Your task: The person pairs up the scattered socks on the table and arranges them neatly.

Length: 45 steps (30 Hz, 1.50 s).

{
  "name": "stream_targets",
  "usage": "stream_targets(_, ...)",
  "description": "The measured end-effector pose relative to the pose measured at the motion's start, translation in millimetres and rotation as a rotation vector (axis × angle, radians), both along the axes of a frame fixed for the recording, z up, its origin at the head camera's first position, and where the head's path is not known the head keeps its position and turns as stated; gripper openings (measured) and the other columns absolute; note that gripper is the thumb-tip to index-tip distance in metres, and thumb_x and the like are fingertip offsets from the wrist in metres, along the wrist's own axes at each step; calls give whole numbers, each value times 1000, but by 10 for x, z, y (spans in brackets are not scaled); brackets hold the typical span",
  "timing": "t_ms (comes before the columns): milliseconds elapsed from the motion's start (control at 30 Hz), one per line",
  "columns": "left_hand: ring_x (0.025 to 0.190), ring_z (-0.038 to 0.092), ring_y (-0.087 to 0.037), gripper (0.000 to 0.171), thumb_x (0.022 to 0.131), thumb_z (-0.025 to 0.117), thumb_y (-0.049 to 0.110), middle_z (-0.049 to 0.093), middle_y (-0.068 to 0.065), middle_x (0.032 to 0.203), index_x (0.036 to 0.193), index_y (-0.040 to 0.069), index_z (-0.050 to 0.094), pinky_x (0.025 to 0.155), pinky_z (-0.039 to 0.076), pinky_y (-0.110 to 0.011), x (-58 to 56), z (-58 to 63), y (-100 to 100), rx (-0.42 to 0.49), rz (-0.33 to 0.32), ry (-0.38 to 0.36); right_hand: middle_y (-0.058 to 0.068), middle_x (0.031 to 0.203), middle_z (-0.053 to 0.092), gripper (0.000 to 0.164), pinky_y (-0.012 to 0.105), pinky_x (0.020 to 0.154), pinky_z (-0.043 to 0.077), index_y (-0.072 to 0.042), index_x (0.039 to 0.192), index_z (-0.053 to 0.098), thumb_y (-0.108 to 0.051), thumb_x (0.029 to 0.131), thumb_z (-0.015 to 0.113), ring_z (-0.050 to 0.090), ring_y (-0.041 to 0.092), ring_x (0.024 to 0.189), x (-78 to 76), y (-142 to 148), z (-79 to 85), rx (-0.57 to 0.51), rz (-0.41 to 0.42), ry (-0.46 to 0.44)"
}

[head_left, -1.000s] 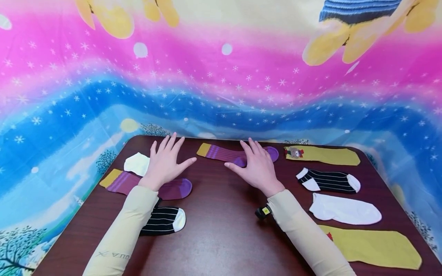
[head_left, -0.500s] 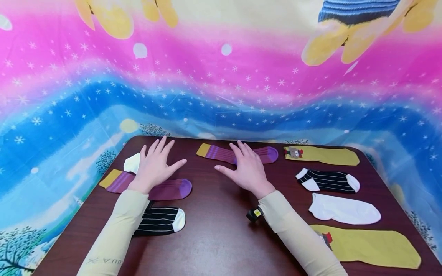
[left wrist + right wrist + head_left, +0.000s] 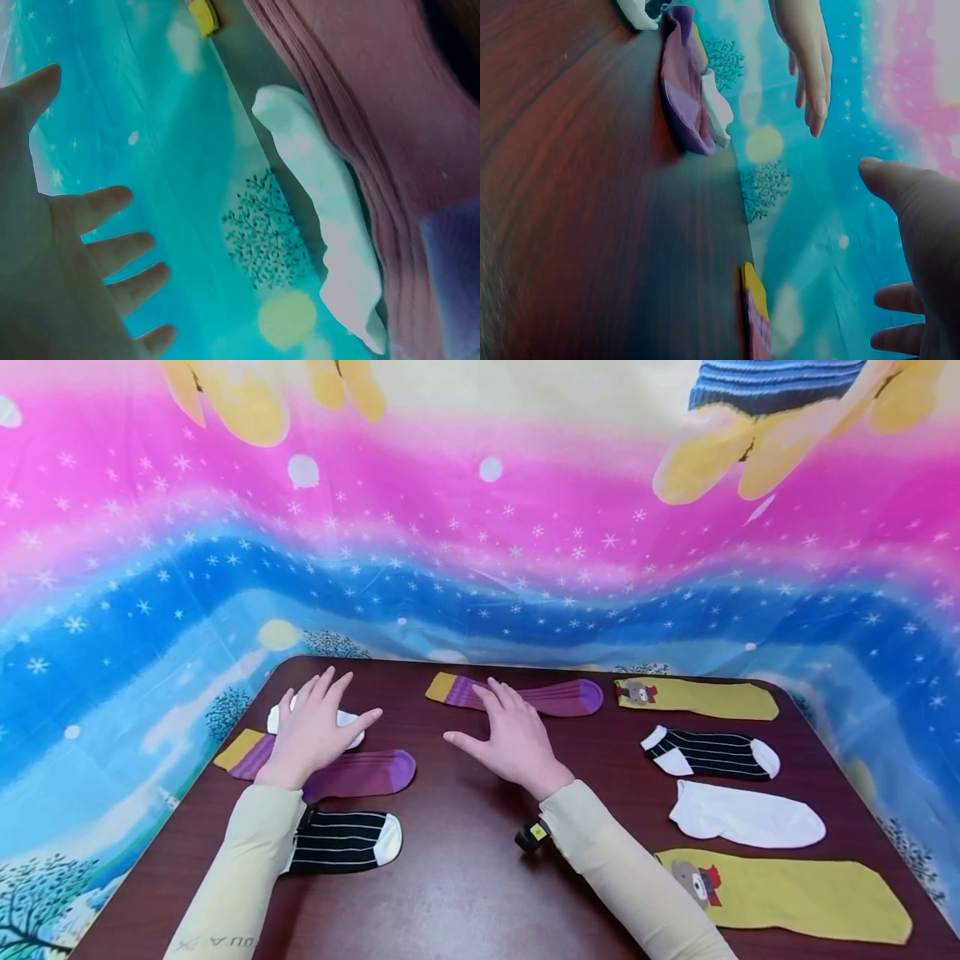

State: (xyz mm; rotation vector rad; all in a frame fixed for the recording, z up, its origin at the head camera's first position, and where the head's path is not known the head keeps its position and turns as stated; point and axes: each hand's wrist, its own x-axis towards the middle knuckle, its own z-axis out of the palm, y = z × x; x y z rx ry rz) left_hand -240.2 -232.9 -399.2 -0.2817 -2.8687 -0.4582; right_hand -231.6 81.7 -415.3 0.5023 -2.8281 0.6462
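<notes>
My left hand (image 3: 311, 735), fingers spread, hovers in front of a white sock (image 3: 351, 727) and a purple sock with a yellow cuff (image 3: 363, 774), partly hiding both. Below its wrist lies a black sock with white stripes (image 3: 341, 842), its cuff end covered by the sleeve. My right hand (image 3: 513, 735) is held up with fingers extended, overlapping a second purple sock (image 3: 562, 698) at the back. Neither hand holds anything. In the left wrist view, the white sock (image 3: 322, 202) and the purple sock (image 3: 375, 135) lie apart from the fingers.
Along the right side of the dark wooden table (image 3: 465, 893) lie a mustard sock with a bear (image 3: 712, 699), a black striped sock (image 3: 716, 753), a white sock (image 3: 757, 814) and another mustard sock (image 3: 810, 897). A patterned cloth (image 3: 480, 543) hangs behind the table.
Both hands have drifted left and slightly toward the near side, fingers still extended. More of the left white sock and the near mustard sock shows. The socks have not moved.
</notes>
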Motion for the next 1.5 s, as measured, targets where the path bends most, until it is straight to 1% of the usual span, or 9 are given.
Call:
stream_targets(200,142,27,-50,92,94,51,72,32,-26,158,155,4,40,111,9,-70,47,-16,-135,13,38,0,12,159,37,89,56,113,31,-14,153,47,-74,88,59,33,30,146,38,-91,-42,7,45,20)
stream_targets(467,140,27,-53,94,95,46,73,31,-29,157,155,2,38,105,10,-75,117,-3,-385,44,103,-73,10,159,39,86,53,113,32,-16,153,47,-73,89,59,34,28,146,56,-218,-87,30,69,-1)
stream_targets(667,137,31,-54,86,101,39,68,35,-31,154,153,-1,40,103,16,-76,152,-43,-570,60,141,-94,11,158,40,82,52,114,30,-15,151,49,-69,91,61,34,29,146,72,-318,-98,29,94,-18)
stream_targets(867,134,33,-57,75,106,36,56,37,-35,150,151,-4,41,98,23,-77,176,-161,-760,76,177,-116,11,155,43,79,51,113,33,-14,149,52,-66,91,63,37,29,143,71,-411,-132,30,123,-29)
stream_targets(1033,129,34,-62,58,110,37,34,36,-38,147,149,-9,40,94,28,-78,204,-245,-882,77,190,-146,10,154,45,77,50,112,34,-14,147,54,-66,91,63,39,28,142,71,-486,-157,54,137,-44)
stream_targets(1133,127,33,-65,52,108,37,22,35,-39,146,147,-12,39,94,30,-78,216,-300,-926,75,197,-176,9,153,46,76,49,112,34,-14,147,53,-65,91,64,39,27,142,74,-538,-165,70,148,-52)
stream_targets(1267,125,31,-67,51,102,39,12,33,-43,144,145,-16,38,96,30,-77,225,-373,-961,64,201,-218,9,151,48,76,48,112,35,-14,148,53,-63,91,66,41,26,140,71,-605,-191,93,163,-49)
stream_targets(1400,122,31,-69,52,97,46,8,33,-46,139,141,-20,39,97,31,-76,230,-421,-992,47,200,-216,8,149,50,76,45,111,36,-13,147,53,-60,90,70,43,25,139,72,-668,-223,116,183,-45)
stream_targets(1500,121,32,-69,55,96,52,9,34,-47,137,140,-21,39,97,31,-75,228,-440,-1016,39,195,-221,7,147,52,75,44,111,37,-12,146,54,-59,90,71,44,25,137,71,-718,-252,132,194,-49)
